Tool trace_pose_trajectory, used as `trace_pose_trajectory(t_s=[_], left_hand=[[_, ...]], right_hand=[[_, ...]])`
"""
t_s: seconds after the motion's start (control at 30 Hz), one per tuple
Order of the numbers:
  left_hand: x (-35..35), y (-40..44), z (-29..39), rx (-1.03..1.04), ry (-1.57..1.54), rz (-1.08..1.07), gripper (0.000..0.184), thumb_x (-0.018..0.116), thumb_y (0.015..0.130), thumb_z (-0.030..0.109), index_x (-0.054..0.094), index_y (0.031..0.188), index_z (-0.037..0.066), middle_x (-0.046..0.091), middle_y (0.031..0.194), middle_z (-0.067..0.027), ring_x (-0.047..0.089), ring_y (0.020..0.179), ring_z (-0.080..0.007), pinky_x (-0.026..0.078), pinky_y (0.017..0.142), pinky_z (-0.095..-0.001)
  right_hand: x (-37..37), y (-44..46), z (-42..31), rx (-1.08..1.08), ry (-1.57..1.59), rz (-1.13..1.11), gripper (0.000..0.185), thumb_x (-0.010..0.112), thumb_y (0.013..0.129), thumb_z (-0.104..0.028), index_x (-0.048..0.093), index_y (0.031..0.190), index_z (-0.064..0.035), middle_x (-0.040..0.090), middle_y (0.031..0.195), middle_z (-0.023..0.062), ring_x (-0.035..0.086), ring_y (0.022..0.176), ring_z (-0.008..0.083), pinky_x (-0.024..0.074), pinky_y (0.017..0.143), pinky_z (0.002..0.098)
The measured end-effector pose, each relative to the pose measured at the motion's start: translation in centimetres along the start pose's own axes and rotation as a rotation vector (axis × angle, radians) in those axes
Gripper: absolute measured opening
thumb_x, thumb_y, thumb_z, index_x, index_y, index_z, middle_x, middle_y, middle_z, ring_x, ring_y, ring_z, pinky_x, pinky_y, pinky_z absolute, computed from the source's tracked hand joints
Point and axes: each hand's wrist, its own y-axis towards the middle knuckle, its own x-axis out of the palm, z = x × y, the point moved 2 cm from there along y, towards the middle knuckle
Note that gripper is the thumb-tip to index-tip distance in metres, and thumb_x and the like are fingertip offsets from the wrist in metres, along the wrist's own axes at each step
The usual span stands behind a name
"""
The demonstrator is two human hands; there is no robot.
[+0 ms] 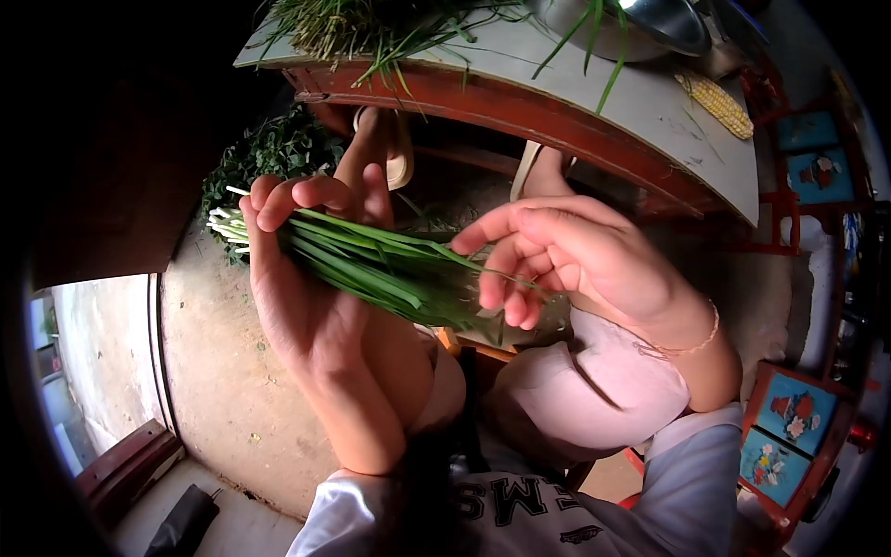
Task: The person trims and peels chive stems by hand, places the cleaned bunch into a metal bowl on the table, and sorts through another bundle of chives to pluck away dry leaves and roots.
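My left hand [311,306] is closed around a bunch of garlic chives [371,265], held above my lap. The white stem ends stick out past my fingers to the left, and the green leaves point right. At the leaf tips is my right hand [566,260], its fingers loosely curled and apart. A thin chive leaf runs up to these fingers; whether they touch it I cannot tell. The leaf ends near this hand are blurred. A heap of chives [339,28] lies on the table [566,79] in front of me.
On the table are a metal bowl [640,32] and a corn cob [716,104]. Dark leafy greens [274,153] lie on the floor at the left. Blue painted chairs or cabinets [784,427] stand to the right. My legs are partly under the table.
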Motion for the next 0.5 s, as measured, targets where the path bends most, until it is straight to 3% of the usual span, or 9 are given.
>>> trace_pose_trajectory(t_s=[0.1,0.13,0.23,0.37,0.5], left_hand=[[-0.4,0.3,0.2,-0.073,-0.109,-0.163,0.02,0.039,0.089,0.025,0.047,0.079,0.009,0.04,0.061,0.0036,0.045,0.067,-0.0108,0.029,0.096,-0.0416],[0.0,0.0,0.0,-0.028,-0.115,-0.058,0.022,0.037,0.089,0.024,0.049,0.081,0.008,0.033,0.058,0.0033,0.038,0.057,-0.0091,0.034,0.089,-0.0366],[-0.5,0.2,0.6,-0.056,-0.152,-0.137,0.024,0.036,0.09,0.025,0.05,0.084,0.007,0.031,0.057,0.0033,0.034,0.053,-0.0084,0.038,0.079,-0.0305],[-0.5,0.2,1.3,-0.099,-0.227,-0.161,0.024,0.037,0.09,0.023,0.05,0.085,0.004,0.028,0.056,0.003,0.029,0.05,-0.0083,0.035,0.06,-0.0214],[-0.3,0.1,1.7,-0.052,-0.247,-0.098,0.02,0.04,0.088,0.021,0.049,0.085,0.004,0.028,0.055,0.003,0.028,0.049,-0.0078,0.032,0.052,-0.0202]], right_hand=[[-0.1,-0.1,0.0,-0.012,-0.05,-0.009,0.038,0.031,0.086,-0.02,0.046,0.104,0.0102,0.057,0.075,0.0144,0.052,0.06,0.0131,0.0432,0.056,0.0227],[-0.1,-0.1,0.1,0.0,-0.037,0.001,0.038,0.032,0.084,-0.019,0.047,0.103,0.0104,0.057,0.075,0.0146,0.052,0.06,0.0127,0.0433,0.056,0.0227],[-0.3,-0.1,0.1,0.018,-0.044,0.01,0.038,0.032,0.085,-0.019,0.047,0.103,0.01,0.057,0.076,0.0146,0.052,0.06,0.0126,0.0431,0.056,0.0223],[-0.7,-0.3,0.2,0.033,0.018,0.036,0.033,0.038,0.086,-0.021,0.052,0.096,0.0072,0.058,0.075,0.0129,0.055,0.06,0.0126,0.0474,0.056,0.0225],[-0.7,-0.4,-0.2,0.056,-0.002,0.009,0.032,0.039,0.086,-0.022,0.053,0.096,0.006,0.058,0.074,0.0117,0.055,0.06,0.0122,0.0476,0.057,0.0222]])
